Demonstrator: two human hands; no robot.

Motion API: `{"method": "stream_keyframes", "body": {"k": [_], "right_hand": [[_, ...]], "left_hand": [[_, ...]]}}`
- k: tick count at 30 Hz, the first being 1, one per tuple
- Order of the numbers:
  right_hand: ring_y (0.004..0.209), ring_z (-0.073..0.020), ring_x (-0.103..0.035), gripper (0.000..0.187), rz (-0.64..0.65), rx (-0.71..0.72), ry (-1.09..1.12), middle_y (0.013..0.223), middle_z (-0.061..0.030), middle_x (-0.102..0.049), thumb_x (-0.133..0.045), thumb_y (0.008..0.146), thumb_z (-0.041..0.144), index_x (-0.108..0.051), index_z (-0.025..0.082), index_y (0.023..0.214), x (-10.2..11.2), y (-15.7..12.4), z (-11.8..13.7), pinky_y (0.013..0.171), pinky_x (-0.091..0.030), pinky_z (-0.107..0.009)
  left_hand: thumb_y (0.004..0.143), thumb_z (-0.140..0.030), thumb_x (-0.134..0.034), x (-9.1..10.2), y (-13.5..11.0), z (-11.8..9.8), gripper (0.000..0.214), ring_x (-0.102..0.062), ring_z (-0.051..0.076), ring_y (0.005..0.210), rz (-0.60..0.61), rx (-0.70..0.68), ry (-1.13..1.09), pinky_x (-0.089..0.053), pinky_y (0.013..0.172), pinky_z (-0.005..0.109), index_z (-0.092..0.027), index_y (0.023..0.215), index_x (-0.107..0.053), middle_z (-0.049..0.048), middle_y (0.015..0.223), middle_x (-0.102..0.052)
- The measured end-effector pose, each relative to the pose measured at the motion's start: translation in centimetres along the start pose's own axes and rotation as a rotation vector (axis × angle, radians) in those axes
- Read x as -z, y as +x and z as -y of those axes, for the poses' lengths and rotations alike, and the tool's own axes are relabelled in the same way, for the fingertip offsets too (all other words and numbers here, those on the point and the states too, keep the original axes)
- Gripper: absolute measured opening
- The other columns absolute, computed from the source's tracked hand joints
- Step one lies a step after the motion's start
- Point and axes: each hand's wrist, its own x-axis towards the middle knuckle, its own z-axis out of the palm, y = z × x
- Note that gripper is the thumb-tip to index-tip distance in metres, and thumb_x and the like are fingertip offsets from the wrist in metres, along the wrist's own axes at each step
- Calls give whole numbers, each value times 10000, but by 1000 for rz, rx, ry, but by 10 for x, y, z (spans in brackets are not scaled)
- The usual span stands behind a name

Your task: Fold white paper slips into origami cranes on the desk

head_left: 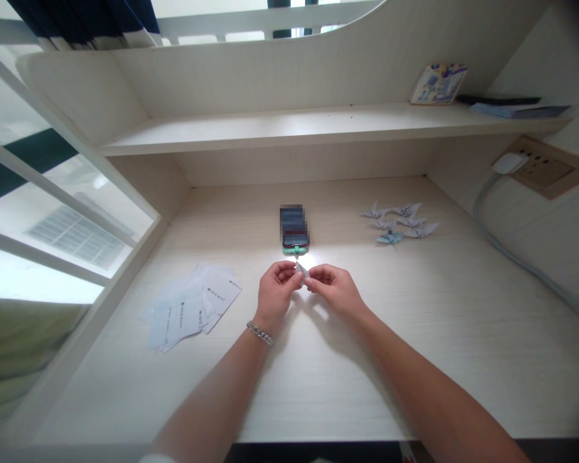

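Observation:
Both hands meet over the middle of the pale wooden desk [318,373]. My left hand [276,290], with a metal bracelet on its wrist, and my right hand [335,288] each pinch a small folded piece of white paper [302,270] held between them. The fingers of both hands are curled closed on it. A phone [294,228] in a green case lies just beyond the hands. To the left lies a loose pile of white paper sheets [193,305]. Several folded paper cranes [399,222] sit to the back right.
A shelf [289,128] runs above the desk, with a small printed card [438,83] and dark flat items [511,106] at its right end. A wall socket [543,167] with a plug and grey cable [521,257] is on the right wall. White rails stand at left.

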Motion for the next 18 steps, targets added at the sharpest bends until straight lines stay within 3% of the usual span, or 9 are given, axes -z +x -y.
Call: {"method": "stream_keyframes", "body": {"k": [6, 18], "right_hand": [[697, -176, -606, 232, 9, 10, -94, 759, -64, -665, -669, 699, 358, -652, 145, 787, 2, 0, 1, 658, -483, -310], [617, -152, -580, 230, 61, -12, -253, 684, -38, -644, -582, 767, 377, -641, 155, 757, 0, -3, 4, 578, -444, -269]], "left_hand": [[678, -269, -694, 0, -1, -1, 240, -593, 126, 697, 59, 23, 56, -483, 644, 253, -114, 856, -650, 70, 800, -655], [667, -313, -700, 2, 0, 0, 199, -555, 101, 604, 11, 27, 119, -454, 596, 236, -128, 727, -655, 24, 675, -633]]}}
